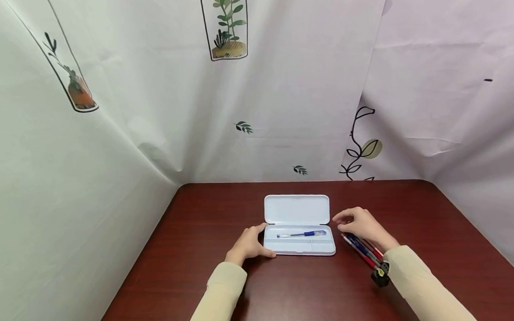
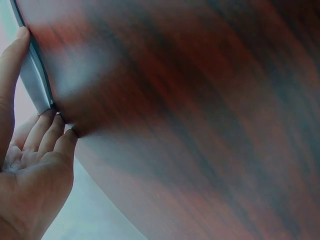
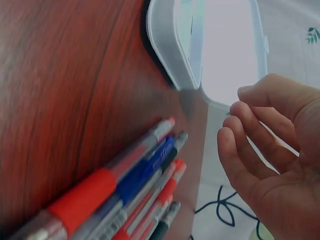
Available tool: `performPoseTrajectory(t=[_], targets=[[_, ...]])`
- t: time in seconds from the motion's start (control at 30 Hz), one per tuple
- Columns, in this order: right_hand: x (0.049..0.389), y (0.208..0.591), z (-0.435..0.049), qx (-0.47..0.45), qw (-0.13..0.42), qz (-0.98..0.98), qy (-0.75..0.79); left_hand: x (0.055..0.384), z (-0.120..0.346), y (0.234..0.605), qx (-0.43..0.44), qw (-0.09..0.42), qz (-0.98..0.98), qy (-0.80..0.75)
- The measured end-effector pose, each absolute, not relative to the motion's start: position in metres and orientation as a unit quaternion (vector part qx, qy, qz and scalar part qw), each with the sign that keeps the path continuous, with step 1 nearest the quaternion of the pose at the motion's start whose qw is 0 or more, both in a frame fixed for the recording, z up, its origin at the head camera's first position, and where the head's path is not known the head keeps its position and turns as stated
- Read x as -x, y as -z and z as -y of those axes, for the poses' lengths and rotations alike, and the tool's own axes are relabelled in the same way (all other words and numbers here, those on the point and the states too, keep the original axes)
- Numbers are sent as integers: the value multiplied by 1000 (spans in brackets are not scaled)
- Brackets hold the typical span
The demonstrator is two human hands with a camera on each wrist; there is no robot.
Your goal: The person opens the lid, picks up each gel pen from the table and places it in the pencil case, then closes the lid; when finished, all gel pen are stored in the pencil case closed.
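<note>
A white pencil case [image 1: 322, 246] lies on the table with its lid [image 1: 297, 209] raised at the back. Inside, a blue pen [image 1: 302, 234] rests in the long rear compartment. My left hand [image 1: 247, 243] grips the case by its left end, thumb at the front corner and fingers toward the back; the left wrist view has the thumb along one edge of the case [image 2: 37, 82]. To the right of the case hovers my right hand [image 1: 362, 224], fingers loosely bent and holding nothing. Several pens [image 1: 361, 248], with red, blue and black parts, lie bunched beneath that hand.
A small black object [image 1: 380, 276] with a yellow-green spot sits by the right sleeve at the near ends of the pens. The dark red wooden table [image 1: 303, 294] is bordered by a white patterned cloth [image 1: 305, 90] behind and at the sides.
</note>
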State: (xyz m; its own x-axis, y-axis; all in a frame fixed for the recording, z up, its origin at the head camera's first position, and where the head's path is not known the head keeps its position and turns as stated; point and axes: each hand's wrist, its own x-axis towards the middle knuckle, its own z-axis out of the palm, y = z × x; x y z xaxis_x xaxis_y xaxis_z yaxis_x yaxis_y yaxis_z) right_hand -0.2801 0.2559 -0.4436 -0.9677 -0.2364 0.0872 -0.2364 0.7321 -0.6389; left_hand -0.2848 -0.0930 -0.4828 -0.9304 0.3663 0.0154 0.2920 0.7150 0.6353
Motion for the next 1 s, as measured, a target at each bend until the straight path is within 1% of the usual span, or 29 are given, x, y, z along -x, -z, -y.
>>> performPoseTrajectory(t=[0.3, 0.57, 1.0], targets=[[271, 446, -279, -103, 5, 933, -345, 285, 91, 482, -179, 59, -923, -336], [261, 449, -301, -65, -11, 932, -357, 285, 91, 482, -180, 60, -923, -335], [251, 460, -329, -63, 10, 939, -337, 287, 92, 486, -172, 59, -923, -339]])
